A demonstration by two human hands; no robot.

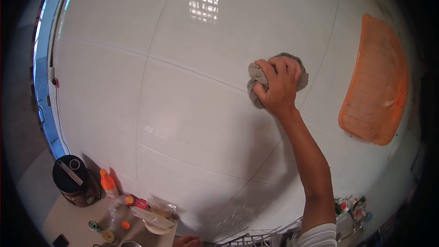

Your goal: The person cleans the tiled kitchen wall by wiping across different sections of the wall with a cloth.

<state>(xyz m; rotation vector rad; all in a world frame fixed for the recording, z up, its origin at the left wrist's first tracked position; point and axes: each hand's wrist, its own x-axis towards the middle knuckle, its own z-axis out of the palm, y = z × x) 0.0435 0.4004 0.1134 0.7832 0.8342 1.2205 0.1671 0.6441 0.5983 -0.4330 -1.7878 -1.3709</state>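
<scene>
My right hand [278,87] presses a crumpled grey cloth [302,78] against a white tiled wall [196,105]. Its fingers are bent into the cloth, which bulges out on both sides of the hand. The right arm reaches up from the bottom edge, in a light sleeve. Part of my left hand [188,241] shows at the bottom edge, beside the table's corner. Most of it is cut off, so what its fingers do is unclear.
An orange plastic basket [376,82] hangs on the wall at right. Lower left, a table [59,217] bears a dark kettle-like appliance [73,180], an orange-capped bottle [109,184], plastic bags [155,217] and small jars. A metal rack [256,238] and assorted containers [352,210] stand below.
</scene>
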